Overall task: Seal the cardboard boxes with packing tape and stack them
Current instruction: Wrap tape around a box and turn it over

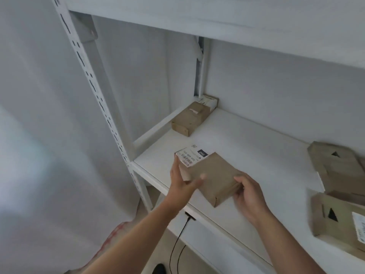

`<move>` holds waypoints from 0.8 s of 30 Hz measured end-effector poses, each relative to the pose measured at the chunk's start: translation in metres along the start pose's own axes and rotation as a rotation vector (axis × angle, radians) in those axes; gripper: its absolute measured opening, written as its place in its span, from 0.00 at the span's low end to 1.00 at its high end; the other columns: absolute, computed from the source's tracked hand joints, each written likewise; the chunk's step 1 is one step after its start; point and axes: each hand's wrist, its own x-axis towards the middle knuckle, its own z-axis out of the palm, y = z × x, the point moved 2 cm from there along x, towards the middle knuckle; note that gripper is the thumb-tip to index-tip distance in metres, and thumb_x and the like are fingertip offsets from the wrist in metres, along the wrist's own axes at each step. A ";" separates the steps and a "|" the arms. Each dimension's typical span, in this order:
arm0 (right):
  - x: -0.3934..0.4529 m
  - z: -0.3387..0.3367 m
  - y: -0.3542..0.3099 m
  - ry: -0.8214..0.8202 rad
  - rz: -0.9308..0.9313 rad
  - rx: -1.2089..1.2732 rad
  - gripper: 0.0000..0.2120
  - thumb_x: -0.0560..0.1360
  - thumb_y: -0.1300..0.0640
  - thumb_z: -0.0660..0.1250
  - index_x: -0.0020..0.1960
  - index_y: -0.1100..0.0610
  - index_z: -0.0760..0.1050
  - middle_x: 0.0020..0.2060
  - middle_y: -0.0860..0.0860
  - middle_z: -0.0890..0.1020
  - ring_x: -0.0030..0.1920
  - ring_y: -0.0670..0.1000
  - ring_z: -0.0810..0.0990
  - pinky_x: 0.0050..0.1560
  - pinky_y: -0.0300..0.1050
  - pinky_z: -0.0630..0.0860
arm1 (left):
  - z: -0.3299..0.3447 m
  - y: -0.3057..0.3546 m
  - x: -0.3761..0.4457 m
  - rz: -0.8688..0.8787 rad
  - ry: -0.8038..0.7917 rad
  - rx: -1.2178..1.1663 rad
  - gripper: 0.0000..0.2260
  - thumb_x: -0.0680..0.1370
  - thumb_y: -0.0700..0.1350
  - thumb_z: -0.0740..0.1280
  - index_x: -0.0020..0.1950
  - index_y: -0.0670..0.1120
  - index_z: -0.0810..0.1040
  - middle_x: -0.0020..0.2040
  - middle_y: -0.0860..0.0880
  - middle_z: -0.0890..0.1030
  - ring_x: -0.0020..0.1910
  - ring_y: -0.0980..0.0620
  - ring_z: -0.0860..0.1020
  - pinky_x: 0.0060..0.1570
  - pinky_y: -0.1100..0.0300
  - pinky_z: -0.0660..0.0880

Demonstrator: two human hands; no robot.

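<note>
White shelf (246, 147) carries a labelled box (211, 175) near its front edge, left hand (183, 180) flat-fingered steadying its 9 o'clock side, right hand (246, 192) gripping the 4 o'clock corner, likely positioning for stacking.

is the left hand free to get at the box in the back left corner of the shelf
Probably not yet. The left hand is pressed against the labelled box, which the right hand also grips. The shelf between it and the corner box looks bare, so the path is free once it lets go.
</note>
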 end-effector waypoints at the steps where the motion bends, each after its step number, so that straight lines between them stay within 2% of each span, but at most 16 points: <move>1: 0.007 0.008 0.003 0.037 0.004 -0.021 0.11 0.78 0.68 0.58 0.50 0.63 0.79 0.43 0.54 0.83 0.42 0.47 0.80 0.47 0.41 0.73 | -0.009 -0.001 0.015 -0.074 0.057 -0.112 0.37 0.74 0.45 0.76 0.73 0.66 0.58 0.70 0.55 0.68 0.61 0.52 0.78 0.47 0.61 0.80; 2: 0.015 0.013 0.006 0.070 0.008 -0.040 0.11 0.78 0.67 0.58 0.50 0.63 0.79 0.43 0.54 0.83 0.42 0.47 0.80 0.47 0.41 0.73 | -0.017 -0.004 0.030 -0.172 0.089 -0.192 0.39 0.73 0.44 0.75 0.77 0.59 0.57 0.67 0.54 0.71 0.60 0.51 0.78 0.46 0.59 0.80; 4: 0.030 0.020 0.011 0.155 -0.020 -0.130 0.10 0.78 0.63 0.60 0.54 0.61 0.79 0.49 0.54 0.82 0.47 0.49 0.80 0.50 0.44 0.74 | -0.026 -0.011 0.056 -0.332 0.070 -0.288 0.40 0.67 0.47 0.75 0.75 0.49 0.62 0.64 0.49 0.78 0.59 0.48 0.80 0.50 0.55 0.81; 5: 0.036 0.020 0.012 0.220 -0.039 -0.231 0.12 0.78 0.59 0.63 0.60 0.58 0.77 0.54 0.53 0.81 0.52 0.50 0.79 0.55 0.46 0.75 | -0.027 -0.014 0.064 -0.376 0.046 -0.314 0.37 0.65 0.47 0.75 0.72 0.47 0.66 0.62 0.48 0.80 0.59 0.48 0.81 0.52 0.54 0.81; 7: 0.039 0.018 0.014 0.391 -0.061 -0.475 0.22 0.78 0.50 0.66 0.70 0.52 0.68 0.62 0.51 0.76 0.60 0.51 0.76 0.63 0.49 0.72 | -0.022 -0.014 0.075 -0.407 0.041 -0.347 0.32 0.63 0.44 0.75 0.66 0.47 0.69 0.60 0.47 0.80 0.57 0.48 0.82 0.52 0.54 0.81; 9: 0.028 0.021 0.013 0.544 -0.192 -0.704 0.27 0.78 0.46 0.66 0.73 0.54 0.64 0.67 0.53 0.70 0.66 0.54 0.71 0.64 0.45 0.66 | -0.013 -0.013 0.084 -0.409 0.067 -0.358 0.32 0.63 0.43 0.75 0.64 0.46 0.68 0.57 0.48 0.80 0.54 0.50 0.82 0.53 0.52 0.81; 10: 0.020 0.024 0.015 0.566 -0.352 -0.874 0.27 0.78 0.46 0.65 0.72 0.56 0.64 0.68 0.54 0.68 0.69 0.55 0.68 0.65 0.44 0.63 | -0.007 -0.013 0.087 -0.414 0.079 -0.350 0.33 0.64 0.43 0.76 0.66 0.45 0.67 0.56 0.49 0.80 0.53 0.50 0.82 0.56 0.50 0.80; 12: 0.006 0.037 0.025 0.489 -0.667 -1.298 0.25 0.75 0.46 0.62 0.69 0.55 0.67 0.66 0.54 0.70 0.68 0.56 0.66 0.63 0.49 0.65 | 0.007 -0.016 0.095 -0.455 0.105 -0.299 0.30 0.69 0.42 0.77 0.65 0.44 0.65 0.52 0.50 0.79 0.51 0.52 0.80 0.60 0.48 0.78; 14: 0.006 0.041 0.041 0.369 -0.808 -1.628 0.22 0.73 0.49 0.60 0.67 0.50 0.68 0.63 0.52 0.73 0.64 0.56 0.69 0.57 0.53 0.70 | 0.018 -0.019 0.099 -0.521 0.099 -0.229 0.25 0.73 0.43 0.76 0.62 0.44 0.65 0.51 0.51 0.78 0.51 0.51 0.79 0.61 0.49 0.78; 17: 0.021 0.034 0.041 0.328 -0.722 -1.747 0.23 0.71 0.61 0.66 0.65 0.50 0.71 0.62 0.51 0.75 0.62 0.56 0.72 0.54 0.55 0.75 | 0.021 -0.014 0.106 -0.585 -0.056 -0.150 0.14 0.77 0.49 0.72 0.58 0.45 0.74 0.51 0.50 0.81 0.53 0.49 0.79 0.56 0.55 0.77; 18: 0.028 0.029 0.038 0.339 -0.691 -1.736 0.25 0.70 0.66 0.67 0.65 0.51 0.73 0.62 0.51 0.76 0.62 0.57 0.74 0.54 0.54 0.76 | 0.019 -0.010 0.110 -0.592 -0.140 -0.115 0.10 0.79 0.51 0.70 0.54 0.46 0.77 0.49 0.50 0.81 0.50 0.50 0.80 0.52 0.57 0.77; 20: 0.040 0.025 0.029 0.351 -0.607 -1.761 0.28 0.69 0.69 0.66 0.67 0.52 0.73 0.65 0.52 0.74 0.65 0.57 0.74 0.56 0.55 0.77 | 0.009 -0.004 0.121 -0.587 -0.270 -0.004 0.09 0.81 0.51 0.67 0.49 0.45 0.78 0.46 0.47 0.82 0.44 0.49 0.80 0.44 0.61 0.77; 22: 0.054 0.027 0.023 0.359 -0.474 -1.836 0.29 0.74 0.66 0.62 0.73 0.51 0.66 0.72 0.50 0.67 0.74 0.54 0.64 0.67 0.56 0.70 | -0.002 0.003 0.135 -0.469 -0.283 0.178 0.08 0.80 0.48 0.66 0.47 0.44 0.78 0.47 0.45 0.82 0.43 0.49 0.79 0.42 0.60 0.75; 24: 0.067 0.035 0.021 0.394 -0.351 -1.915 0.32 0.77 0.61 0.59 0.79 0.50 0.54 0.78 0.49 0.55 0.79 0.53 0.50 0.76 0.59 0.55 | -0.015 0.006 0.152 -0.196 -0.239 0.471 0.08 0.80 0.45 0.64 0.54 0.44 0.80 0.53 0.46 0.81 0.50 0.49 0.78 0.48 0.59 0.72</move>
